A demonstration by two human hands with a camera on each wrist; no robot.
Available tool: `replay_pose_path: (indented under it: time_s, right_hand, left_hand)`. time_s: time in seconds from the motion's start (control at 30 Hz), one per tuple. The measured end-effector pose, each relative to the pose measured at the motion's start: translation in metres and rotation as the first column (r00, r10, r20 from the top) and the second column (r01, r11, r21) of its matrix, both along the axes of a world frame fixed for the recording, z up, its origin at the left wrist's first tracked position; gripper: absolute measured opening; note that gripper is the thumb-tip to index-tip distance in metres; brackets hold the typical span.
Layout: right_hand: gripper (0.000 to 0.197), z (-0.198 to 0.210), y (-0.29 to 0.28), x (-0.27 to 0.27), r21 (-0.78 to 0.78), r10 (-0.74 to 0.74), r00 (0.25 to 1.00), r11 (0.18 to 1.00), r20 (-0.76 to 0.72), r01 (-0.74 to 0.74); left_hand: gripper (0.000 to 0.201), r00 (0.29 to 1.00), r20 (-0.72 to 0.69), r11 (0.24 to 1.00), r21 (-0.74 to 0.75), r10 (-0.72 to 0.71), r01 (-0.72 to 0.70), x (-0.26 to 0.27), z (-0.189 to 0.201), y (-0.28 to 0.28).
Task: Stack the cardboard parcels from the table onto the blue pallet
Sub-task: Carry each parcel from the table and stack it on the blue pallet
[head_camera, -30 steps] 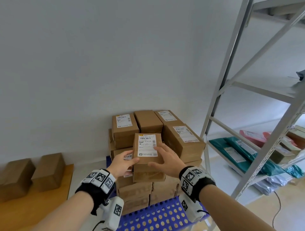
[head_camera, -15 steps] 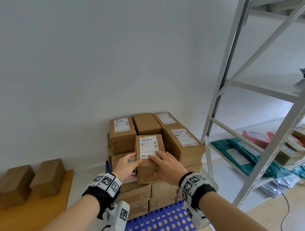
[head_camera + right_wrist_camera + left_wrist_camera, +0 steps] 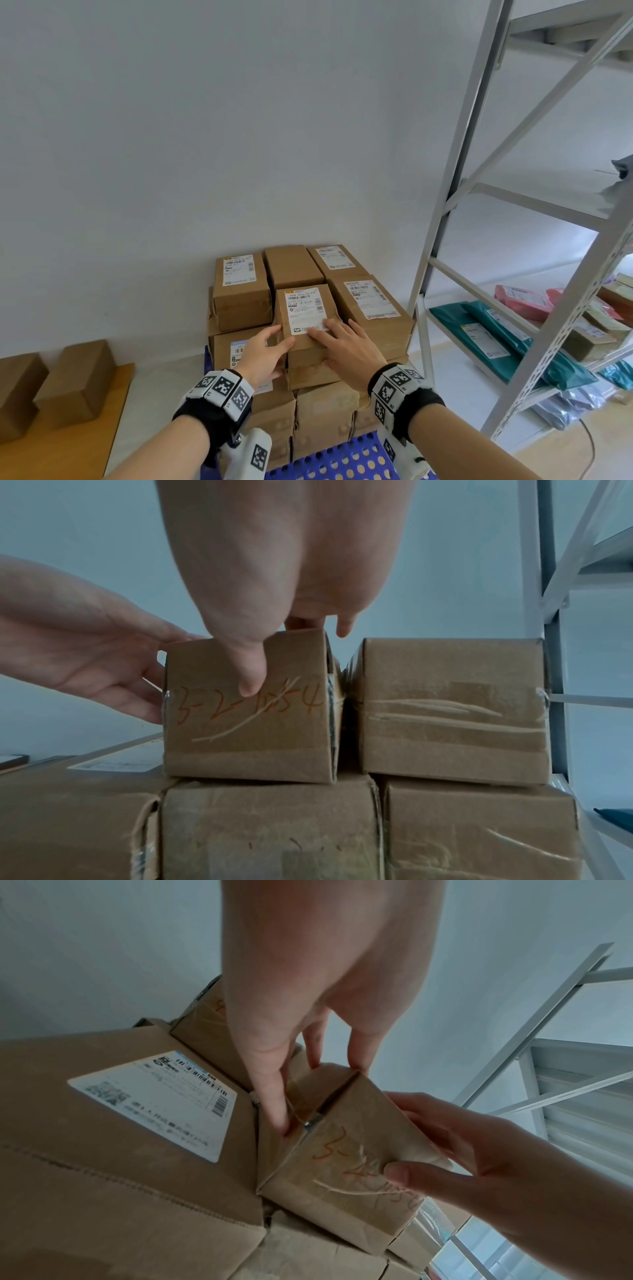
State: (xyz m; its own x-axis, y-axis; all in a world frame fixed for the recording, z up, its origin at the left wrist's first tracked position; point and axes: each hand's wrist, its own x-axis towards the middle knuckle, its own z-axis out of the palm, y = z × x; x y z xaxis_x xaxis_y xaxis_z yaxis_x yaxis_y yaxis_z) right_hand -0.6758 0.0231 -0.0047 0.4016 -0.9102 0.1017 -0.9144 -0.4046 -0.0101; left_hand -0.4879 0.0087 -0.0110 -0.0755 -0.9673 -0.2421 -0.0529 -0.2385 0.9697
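A small cardboard parcel (image 3: 303, 313) with a white label on top sits on the stack of parcels (image 3: 322, 411) on the blue pallet (image 3: 342, 459), between a left-hand box (image 3: 239, 294) and a larger right-hand box (image 3: 370, 308). My left hand (image 3: 263, 353) holds its left front corner, thumb on top and fingers down the side. My right hand (image 3: 346, 349) lies over its top right, thumb on the front face. The right wrist view shows the parcel (image 3: 246, 723) resting flat, orange writing on its front. The left wrist view shows the same parcel (image 3: 342, 1164) under both hands.
Two more cardboard parcels (image 3: 75, 383) (image 3: 17, 390) stand on the orange table (image 3: 68, 445) at the lower left. A grey metal rack (image 3: 445, 240) rises close on the right, with teal (image 3: 513, 339) and pink mail bags on its low shelf. A white wall is behind the stack.
The labelled parcel went down and back onto the stack's top layer. Both hands followed it and stay on its near end.
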Motion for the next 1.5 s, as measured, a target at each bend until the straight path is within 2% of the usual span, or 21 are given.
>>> replay_pose_path:
  time_s: [0.23, 0.5, 0.73, 0.93, 1.03, 1.13, 1.27, 1.43, 1.5]
  right_hand:
    - [0.06, -0.002, -0.004, -0.002, -0.038, 0.037, 0.997, 0.999, 0.065, -0.035]
    - [0.072, -0.002, 0.001, -0.001, -0.01, 0.051, 0.994, 0.999, 0.099, -0.05]
    - [0.065, 0.003, 0.008, 0.012, -0.008, 0.095, 0.979, 0.995, 0.183, -0.095]
    - [0.058, 0.013, 0.04, 0.054, 0.048, 0.127, 0.966, 0.989, 0.225, -0.141]
    - [0.056, 0.012, 0.059, 0.087, 0.085, 0.132, 0.962, 0.984, 0.237, -0.156]
    - [0.054, 0.009, 0.082, 0.125, 0.132, 0.134, 0.954, 0.976, 0.267, -0.174]
    - [0.05, -0.01, 0.114, 0.179, 0.199, 0.136, 0.953, 0.961, 0.272, -0.194]
    - [0.049, -0.035, 0.163, 0.247, 0.267, 0.172, 0.943, 0.931, 0.284, -0.25]
    - [0.048, -0.044, 0.18, 0.274, 0.291, 0.181, 0.942, 0.92, 0.281, -0.264]
  left_hand:
    - [0.048, 0.999, 0.05, 1.0, 0.006, 0.015, -0.016, -0.006, 0.006, -0.002]
    - [0.048, 0.991, 0.13, 0.999, 0.031, 0.006, -0.01, -0.01, 0.016, 0.004]
    - [0.043, 0.934, 0.354, 0.995, -0.104, 0.046, -0.009, 0.003, 0.007, 0.021]
    - [0.042, 0.943, 0.33, 0.996, -0.084, 0.04, -0.013, 0.037, -0.003, 0.054]
    - [0.044, 0.904, 0.427, 0.989, -0.144, 0.033, 0.032, 0.066, -0.005, 0.078]
    - [0.045, 0.856, 0.517, 0.987, -0.142, 0.01, 0.074, 0.105, -0.01, 0.114]
    - [0.047, 0.672, 0.739, 0.979, -0.093, -0.056, 0.183, 0.163, -0.027, 0.17]
    - [0.048, 0.588, 0.807, 0.995, 0.002, -0.059, 0.097, 0.235, -0.048, 0.236]
    - [0.048, 0.577, 0.814, 0.998, 0.034, -0.063, 0.061, 0.26, -0.051, 0.261]
